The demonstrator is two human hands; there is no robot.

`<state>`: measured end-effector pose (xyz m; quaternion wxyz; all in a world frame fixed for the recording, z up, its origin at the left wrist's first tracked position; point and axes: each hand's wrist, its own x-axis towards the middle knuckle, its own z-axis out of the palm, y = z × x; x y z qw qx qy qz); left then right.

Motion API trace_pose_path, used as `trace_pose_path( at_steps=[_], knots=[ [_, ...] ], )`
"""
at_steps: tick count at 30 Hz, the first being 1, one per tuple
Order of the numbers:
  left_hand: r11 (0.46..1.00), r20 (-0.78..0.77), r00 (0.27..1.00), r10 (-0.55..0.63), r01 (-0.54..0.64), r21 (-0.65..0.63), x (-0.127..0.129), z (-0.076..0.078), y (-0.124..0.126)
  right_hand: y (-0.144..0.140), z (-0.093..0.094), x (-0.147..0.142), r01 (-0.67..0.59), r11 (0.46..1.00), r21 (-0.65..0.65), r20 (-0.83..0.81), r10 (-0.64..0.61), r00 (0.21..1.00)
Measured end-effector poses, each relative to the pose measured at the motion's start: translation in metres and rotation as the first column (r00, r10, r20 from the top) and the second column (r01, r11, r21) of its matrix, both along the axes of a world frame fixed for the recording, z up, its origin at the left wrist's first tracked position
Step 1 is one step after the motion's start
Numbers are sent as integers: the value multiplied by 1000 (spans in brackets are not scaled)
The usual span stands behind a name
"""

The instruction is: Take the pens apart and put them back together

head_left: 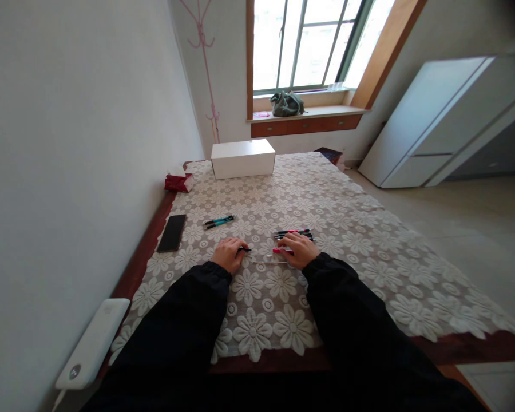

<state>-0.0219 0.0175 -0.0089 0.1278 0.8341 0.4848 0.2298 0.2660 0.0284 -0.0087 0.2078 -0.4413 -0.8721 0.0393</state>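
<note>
My left hand (229,254) is closed on a short black pen part (245,249), whose end sticks out past the fingertips. Across from it, my right hand (300,250) grips a red pen part (278,250) pointing left. The two pieces are apart. A thin white stick, like a pen refill (266,262), lies on the cloth between the hands, its right end by my right hand. Just beyond my right hand sit several black and red pens (292,232), partly covered by the fingers. Two teal and black pens (218,222) lie beyond my left hand.
A lace-flower tablecloth (252,335) covers the table. Toward the far end stands a white box (244,160). Along the left edge are a dark phone (171,233) and a red tissue pack (179,182). A white power strip (93,343) lies at the near left, by the wall.
</note>
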Motion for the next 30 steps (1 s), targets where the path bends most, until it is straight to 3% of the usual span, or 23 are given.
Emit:
trace_pose_path(
  at_steps=[4, 9, 17, 25, 30],
  knots=[
    [1000, 0, 1000, 4, -4, 3, 0, 0, 0, 0, -2, -1, -5, 999, -43, 40, 6, 999],
    [999, 24, 1000, -15, 15, 35, 1, 1, -1, -2, -1, -5, -41, 999, 13, -13, 41, 999],
    [978, 28, 982, -186, 182, 101, 3, 4, -6, -10, 2, -15, -183, 981, 66, -31, 186, 982],
    [964, -9, 970, -243, 243, 106, 5, 3, -6, -8, -10, -22, -110, 989, 98, -16, 112, 994],
    [961, 18, 969, -246, 241, 139, 5, 3, -5, -12, -7, -28, -67, 990, 123, -62, 75, 995]
  ],
)
